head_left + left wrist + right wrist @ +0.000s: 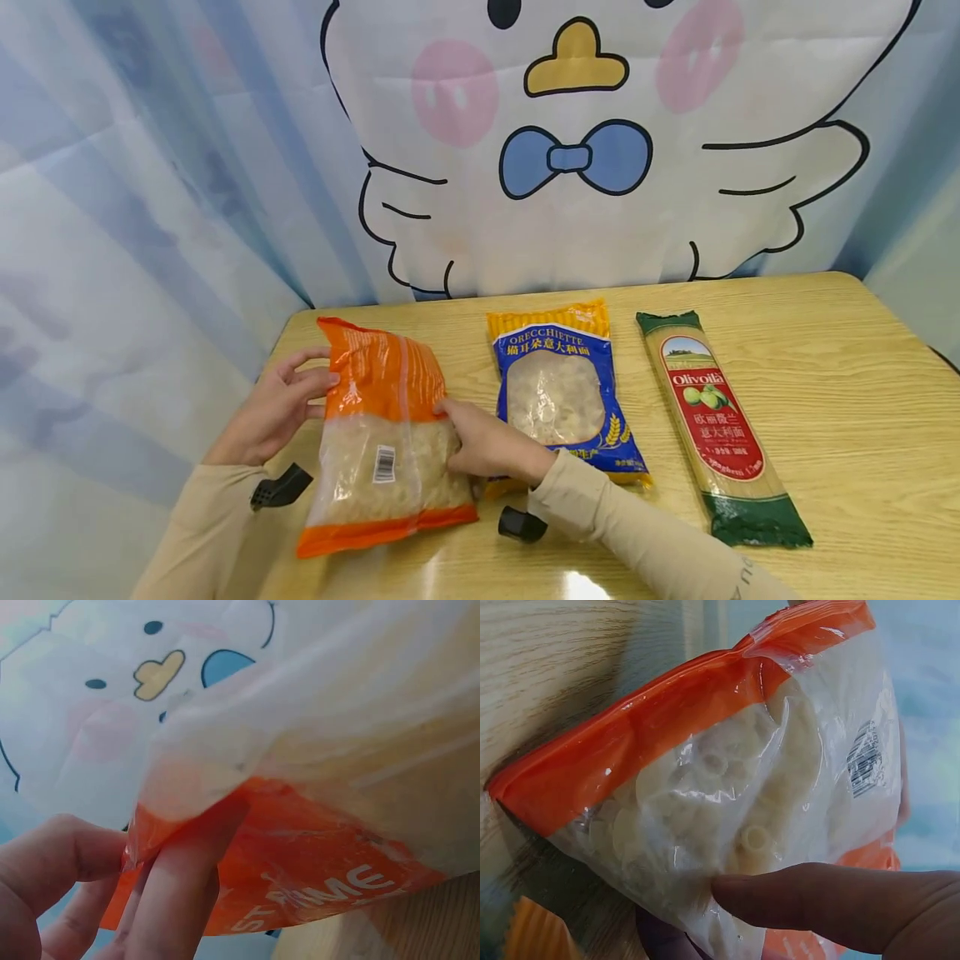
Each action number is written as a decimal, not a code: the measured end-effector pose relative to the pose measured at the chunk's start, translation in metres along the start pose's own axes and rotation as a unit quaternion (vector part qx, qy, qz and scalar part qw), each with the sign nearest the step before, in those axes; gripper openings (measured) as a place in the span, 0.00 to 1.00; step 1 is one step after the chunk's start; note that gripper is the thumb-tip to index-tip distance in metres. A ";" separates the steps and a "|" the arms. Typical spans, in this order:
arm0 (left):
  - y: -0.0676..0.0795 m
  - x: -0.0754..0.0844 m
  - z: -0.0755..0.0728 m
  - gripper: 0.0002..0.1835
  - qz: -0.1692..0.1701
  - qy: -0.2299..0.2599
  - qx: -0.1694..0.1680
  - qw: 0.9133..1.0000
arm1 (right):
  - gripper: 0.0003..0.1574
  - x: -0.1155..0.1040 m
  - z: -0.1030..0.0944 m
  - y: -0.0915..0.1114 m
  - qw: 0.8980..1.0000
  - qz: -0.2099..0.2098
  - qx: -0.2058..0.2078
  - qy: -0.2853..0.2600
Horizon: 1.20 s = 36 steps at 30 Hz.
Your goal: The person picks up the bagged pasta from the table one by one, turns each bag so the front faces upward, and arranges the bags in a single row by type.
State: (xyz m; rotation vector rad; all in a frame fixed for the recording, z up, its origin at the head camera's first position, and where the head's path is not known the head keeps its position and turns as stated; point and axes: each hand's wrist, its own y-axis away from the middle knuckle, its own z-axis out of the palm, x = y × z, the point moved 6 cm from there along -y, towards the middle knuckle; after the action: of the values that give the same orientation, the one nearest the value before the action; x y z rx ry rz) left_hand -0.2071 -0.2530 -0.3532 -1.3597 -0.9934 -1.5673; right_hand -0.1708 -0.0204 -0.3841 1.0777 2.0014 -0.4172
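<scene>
A clear bag of small ring-shaped pasta [360, 442] with orange ends and a barcode on its side is tilted up over the left part of the table. My left hand [270, 412] pinches its left edge near the orange top; in the left wrist view the fingers [176, 896] lie against the orange film. At the right side my right hand [491, 442] grips the same bag, thumb on the barcode face and other fingers behind, mostly hidden. Just right of that hand lies a blue and yellow bag of orecchiette [555, 392], its lower left partly covered by my wrist.
A long pack of spaghetti [720, 425] with green ends and a red label lies slanted at the right. The wooden table [862, 400] reaches back to a pale curtain [570, 225] with a cartoon bird. Black wrist cameras [522, 525] sit beneath both wrists.
</scene>
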 end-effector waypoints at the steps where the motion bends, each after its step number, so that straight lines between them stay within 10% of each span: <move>1: 0.000 0.003 0.002 0.13 0.003 0.005 0.001 1.000 | 0.41 0.000 -0.001 0.000 1.000 0.000 0.000 -0.007; 15: 0.004 0.048 0.027 0.10 0.025 0.019 0.019 0.999 | 0.37 0.002 -0.003 0.003 0.968 0.060 -0.048 -0.238; 22: 0.006 0.067 0.040 0.11 0.029 0.017 0.041 0.999 | 0.39 -0.006 -0.013 0.006 0.967 0.043 -0.031 -0.248; 30: 0.016 0.082 0.063 0.14 0.045 -0.010 0.104 0.993 | 0.43 -0.029 -0.034 0.016 0.952 0.014 0.101 -0.290; 36: 0.019 0.088 0.075 0.15 0.077 -0.019 0.146 0.986 | 0.49 -0.050 -0.035 0.023 0.963 0.002 0.095 -0.251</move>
State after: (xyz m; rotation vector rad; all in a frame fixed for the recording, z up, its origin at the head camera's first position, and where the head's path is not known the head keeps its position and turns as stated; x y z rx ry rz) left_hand -0.1706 -0.1974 -0.2572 -1.2321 -1.0677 -1.2313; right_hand -0.1540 -0.0135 -0.3216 0.9713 1.5301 -0.8061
